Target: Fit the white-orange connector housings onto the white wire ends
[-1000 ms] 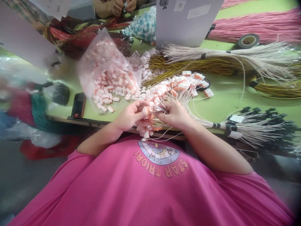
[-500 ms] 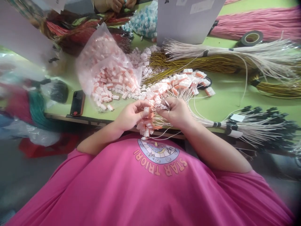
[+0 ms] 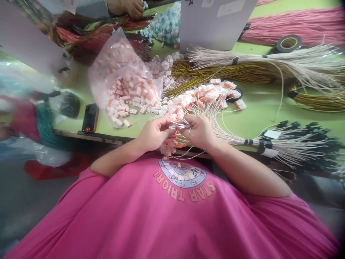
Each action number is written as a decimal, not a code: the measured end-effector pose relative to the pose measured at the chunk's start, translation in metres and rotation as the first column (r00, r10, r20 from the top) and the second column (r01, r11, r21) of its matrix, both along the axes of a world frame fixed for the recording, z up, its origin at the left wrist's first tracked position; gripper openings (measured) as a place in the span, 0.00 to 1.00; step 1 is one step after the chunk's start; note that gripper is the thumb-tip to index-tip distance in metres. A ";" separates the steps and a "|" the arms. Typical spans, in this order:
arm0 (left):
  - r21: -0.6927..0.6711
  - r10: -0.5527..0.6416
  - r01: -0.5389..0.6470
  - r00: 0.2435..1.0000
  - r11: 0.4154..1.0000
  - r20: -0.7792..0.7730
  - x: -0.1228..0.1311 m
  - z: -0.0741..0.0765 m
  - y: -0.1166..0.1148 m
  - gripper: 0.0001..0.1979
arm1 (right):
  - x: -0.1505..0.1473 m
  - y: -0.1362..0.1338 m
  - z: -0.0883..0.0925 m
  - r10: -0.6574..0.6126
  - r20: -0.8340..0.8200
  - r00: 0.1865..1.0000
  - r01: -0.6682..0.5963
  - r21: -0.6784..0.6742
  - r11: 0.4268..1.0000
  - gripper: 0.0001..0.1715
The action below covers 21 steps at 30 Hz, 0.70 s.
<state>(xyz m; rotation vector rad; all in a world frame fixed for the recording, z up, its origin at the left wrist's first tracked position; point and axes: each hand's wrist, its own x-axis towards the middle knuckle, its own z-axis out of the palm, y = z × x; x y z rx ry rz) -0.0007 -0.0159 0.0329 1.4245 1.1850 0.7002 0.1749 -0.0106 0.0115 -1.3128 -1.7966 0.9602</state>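
Observation:
In the head view my left hand [image 3: 153, 135] is closed in a pinch, thumb against fingers. Whatever lies between its fingertips is too small to make out. Facing it, my right hand [image 3: 201, 131] is closed on several thin white wires [image 3: 183, 125], whose ends point toward the left fingertips. Below and between both hands hang white-and-orange connectors [image 3: 169, 146] on wires. More wired connectors [image 3: 208, 94] lie heaped just beyond my right hand, their white wires running right into a taped bundle [image 3: 248, 142].
A clear plastic bag [image 3: 121, 64] spills loose connectors on the green table [image 3: 258, 126]. A phone [image 3: 90, 118] lies left. Yellow-and-black wires [image 3: 229, 72], white wires [image 3: 269, 57], black tape [image 3: 288, 44] and black connectors [image 3: 309, 144] are on the right. Another person's hand [image 3: 134, 8] works at the back.
My hands have come closer together, the left moving slightly right. The wire ends in my right hand now reach the left fingertips. The other person's hands have shifted at the back.

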 end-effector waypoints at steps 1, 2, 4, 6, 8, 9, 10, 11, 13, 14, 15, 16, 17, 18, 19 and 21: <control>0.002 0.013 -0.013 1.000 1.000 -0.008 0.000 0.000 0.000 0.07 | 0.000 0.001 -0.001 -0.002 -0.010 1.000 0.002 -0.009 1.000 0.09; -0.001 0.031 -0.031 0.999 1.000 -0.022 0.001 0.000 0.001 0.07 | 0.000 0.002 -0.002 0.000 -0.020 1.000 0.000 -0.019 1.000 0.10; -0.006 0.060 -0.060 0.997 0.998 -0.042 0.001 0.000 0.002 0.08 | 0.001 0.003 -0.003 0.006 -0.025 1.000 -0.007 -0.034 0.999 0.11; 0.003 0.053 -0.053 0.998 0.999 -0.043 0.001 -0.001 0.003 0.08 | 0.001 0.003 -0.003 0.011 0.008 1.000 -0.011 -0.035 0.999 0.10; 0.021 0.015 -0.014 0.999 1.000 -0.047 0.002 -0.002 0.004 0.07 | 0.002 0.002 -0.002 0.014 0.048 0.999 -0.013 -0.036 0.999 0.08; 0.033 -0.002 0.003 0.999 0.999 -0.053 0.002 -0.003 0.004 0.07 | 0.002 0.001 -0.001 0.017 0.059 0.998 -0.015 -0.042 0.999 0.07; 0.043 -0.014 0.017 0.998 0.999 -0.062 0.001 -0.003 0.004 0.06 | 0.002 0.001 0.001 0.023 0.060 0.998 -0.020 -0.051 0.999 0.07; 0.052 -0.022 0.026 0.997 0.998 -0.073 0.001 -0.002 0.003 0.07 | 0.003 0.000 0.003 0.029 0.052 0.998 -0.026 -0.060 0.998 0.07; 0.072 -0.037 0.044 0.994 0.996 -0.100 -0.001 0.001 0.001 0.08 | 0.005 0.001 0.006 0.056 0.005 0.998 -0.056 -0.080 0.995 0.09; 0.100 -0.047 0.060 0.991 0.993 -0.124 -0.003 0.003 0.000 0.09 | 0.006 0.001 0.007 0.085 -0.033 0.996 -0.088 -0.094 0.992 0.09; 0.141 -0.066 0.089 0.985 0.986 -0.162 -0.006 0.006 -0.002 0.10 | 0.008 0.003 0.008 0.117 -0.078 0.990 -0.126 -0.109 0.986 0.10; 0.197 -0.085 0.127 0.974 0.972 -0.209 -0.010 0.009 -0.002 0.10 | 0.010 0.004 0.008 0.145 -0.124 0.982 -0.160 -0.124 0.979 0.10; 0.259 -0.104 0.173 0.960 0.950 -0.259 -0.015 0.011 0.000 0.09 | 0.012 0.006 0.007 0.156 -0.166 0.974 -0.179 -0.137 0.974 0.11; 0.317 -0.117 0.219 0.943 0.923 -0.311 -0.022 0.012 0.003 0.09 | 0.014 0.008 0.006 0.150 -0.203 0.968 -0.181 -0.143 0.973 0.11; 0.372 -0.104 0.246 0.926 0.895 -0.363 -0.030 0.011 0.009 0.09 | 0.016 0.009 0.004 0.129 -0.237 0.963 -0.166 -0.146 0.975 0.10; 0.462 0.006 0.233 0.888 0.856 -0.460 -0.049 0.004 0.027 0.09 | 0.019 0.012 0.001 0.062 -0.298 0.953 -0.110 -0.148 0.983 0.08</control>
